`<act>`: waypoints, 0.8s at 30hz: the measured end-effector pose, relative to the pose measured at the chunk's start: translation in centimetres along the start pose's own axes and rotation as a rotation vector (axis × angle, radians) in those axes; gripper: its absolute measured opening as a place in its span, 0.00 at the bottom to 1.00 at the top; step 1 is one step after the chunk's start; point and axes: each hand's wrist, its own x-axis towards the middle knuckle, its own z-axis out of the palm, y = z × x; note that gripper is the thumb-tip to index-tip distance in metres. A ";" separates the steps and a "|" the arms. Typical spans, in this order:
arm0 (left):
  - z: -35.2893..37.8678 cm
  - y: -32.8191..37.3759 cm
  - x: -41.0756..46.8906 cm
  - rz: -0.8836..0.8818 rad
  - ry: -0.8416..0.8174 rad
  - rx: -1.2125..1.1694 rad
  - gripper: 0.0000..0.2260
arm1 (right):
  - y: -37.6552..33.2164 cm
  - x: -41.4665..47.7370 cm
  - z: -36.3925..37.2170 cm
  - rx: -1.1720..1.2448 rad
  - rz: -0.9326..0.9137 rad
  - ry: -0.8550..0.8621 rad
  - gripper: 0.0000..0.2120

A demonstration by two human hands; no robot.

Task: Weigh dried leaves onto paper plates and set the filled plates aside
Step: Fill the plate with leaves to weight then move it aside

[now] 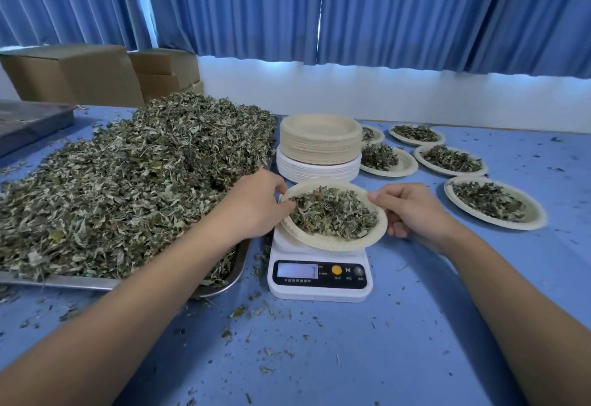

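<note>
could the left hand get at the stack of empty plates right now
Likely yes, once freed: the left hand grips the rim of the filled plate over the scale, but the stack of empty plates stands just behind it with nothing between.

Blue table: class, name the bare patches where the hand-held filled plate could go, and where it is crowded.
Free: the blue table in front of the white digital scale, and right of the nearest filled paper plate; only crumbs. Crowded: the heaped steel tray at left, the stack of empty plates behind the scale, the filled plates back right.
</note>
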 end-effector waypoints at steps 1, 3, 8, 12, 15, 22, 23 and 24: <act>0.1 0.4 0.1 -0.002 -0.001 -0.012 0.10 | -0.1 0.1 -0.3 0.022 0.023 -0.006 0.14; 0.4 1.2 0.5 -0.007 -0.009 -0.082 0.11 | -0.3 0.1 -1.0 0.024 0.059 0.020 0.16; 2.5 4.9 1.8 -0.033 -0.065 -0.288 0.11 | -0.8 -0.1 -3.9 -0.231 0.098 0.238 0.14; 5.0 8.2 3.6 -0.114 -0.134 -0.350 0.06 | -0.2 0.0 -6.1 -0.326 0.164 0.416 0.15; 5.9 10.1 4.9 -0.184 -0.152 -0.429 0.08 | 0.3 0.0 -7.1 -0.350 0.208 0.483 0.18; 6.5 11.1 6.5 -0.303 -0.165 -0.599 0.02 | 0.7 -0.2 -7.8 -0.637 0.327 0.633 0.14; 6.5 11.2 6.7 -0.302 -0.160 -0.605 0.03 | 0.5 -0.3 -7.7 -0.691 0.345 0.663 0.15; 6.4 11.2 6.9 -0.302 -0.160 -0.613 0.05 | 0.4 -0.4 -7.5 -0.753 0.359 0.693 0.13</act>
